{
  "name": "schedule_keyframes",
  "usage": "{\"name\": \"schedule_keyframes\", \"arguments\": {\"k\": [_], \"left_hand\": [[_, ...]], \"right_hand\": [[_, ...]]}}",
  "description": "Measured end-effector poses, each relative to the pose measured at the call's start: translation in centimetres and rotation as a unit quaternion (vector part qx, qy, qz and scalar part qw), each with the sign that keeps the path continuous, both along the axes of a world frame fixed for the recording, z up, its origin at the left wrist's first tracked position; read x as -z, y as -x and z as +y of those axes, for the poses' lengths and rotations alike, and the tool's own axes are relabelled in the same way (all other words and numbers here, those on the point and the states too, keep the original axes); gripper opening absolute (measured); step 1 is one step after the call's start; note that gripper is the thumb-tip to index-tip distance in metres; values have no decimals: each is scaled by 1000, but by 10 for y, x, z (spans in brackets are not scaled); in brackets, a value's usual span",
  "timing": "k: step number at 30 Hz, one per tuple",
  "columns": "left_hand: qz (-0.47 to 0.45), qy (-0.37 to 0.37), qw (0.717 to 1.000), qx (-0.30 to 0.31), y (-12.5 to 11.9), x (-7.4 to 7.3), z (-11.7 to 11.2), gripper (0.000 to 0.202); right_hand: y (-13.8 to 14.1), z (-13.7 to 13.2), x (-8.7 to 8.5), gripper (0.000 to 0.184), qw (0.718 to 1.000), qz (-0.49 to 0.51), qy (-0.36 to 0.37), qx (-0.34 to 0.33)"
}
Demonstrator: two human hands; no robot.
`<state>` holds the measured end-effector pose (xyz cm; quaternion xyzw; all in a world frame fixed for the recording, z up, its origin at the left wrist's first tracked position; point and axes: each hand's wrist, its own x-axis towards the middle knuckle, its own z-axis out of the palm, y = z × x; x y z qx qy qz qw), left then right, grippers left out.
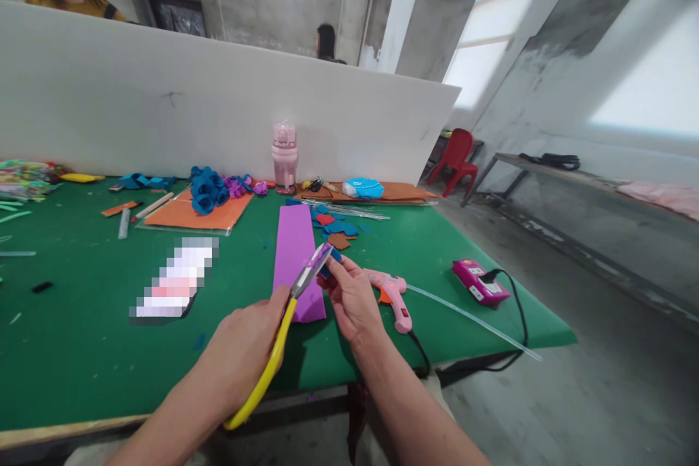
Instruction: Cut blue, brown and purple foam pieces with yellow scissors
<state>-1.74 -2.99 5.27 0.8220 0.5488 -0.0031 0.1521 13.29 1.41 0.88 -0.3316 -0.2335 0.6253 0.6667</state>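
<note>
My left hand (pixel 248 346) is closed around the yellow handle of a pair of scissors (pixel 278 349). The blades point away and to the right, slightly apart, over a small purple scrap at their tips. Pinched in my right hand (pixel 352 298) is a small blue felt piece (pixel 335 255), right beside the blade tips. Under the scissors a purple felt strip (pixel 295 233) lies lengthwise on the green table. A pink glue gun (pixel 397 298) rests just right of my right hand, with a clear glue stick (pixel 470 317) trailing from its back.
Blue, red and brown felt scraps (pixel 339 228) lie beyond my hands. Farther back are blue felt flowers (pixel 207 189) on an orange sheet (pixel 191 213) and a pink bottle (pixel 285 160). A magenta power strip (pixel 480 282) sits near the right edge. A white partition (pixel 218 102) stands behind.
</note>
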Motion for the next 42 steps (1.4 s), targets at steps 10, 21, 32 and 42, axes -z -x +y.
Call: {"name": "schedule_keyframes", "arguments": {"k": [10, 21, 32, 42], "left_hand": [[-13, -1, 1000, 10, 2, 2, -1, 36], [2, 3, 1000, -5, 1, 6, 1, 36], [-14, -13, 1000, 12, 2, 9, -1, 40], [-88, 5, 996, 29, 5, 20, -2, 33]], "right_hand": [[-1, -1, 0, 21, 1000, 1, 3, -5], [0, -1, 0, 19, 1000, -2, 1, -2], [-1, 0, -2, 21, 1000, 12, 2, 4], [-3, 1, -1, 20, 1000, -15, -6, 2]]}}
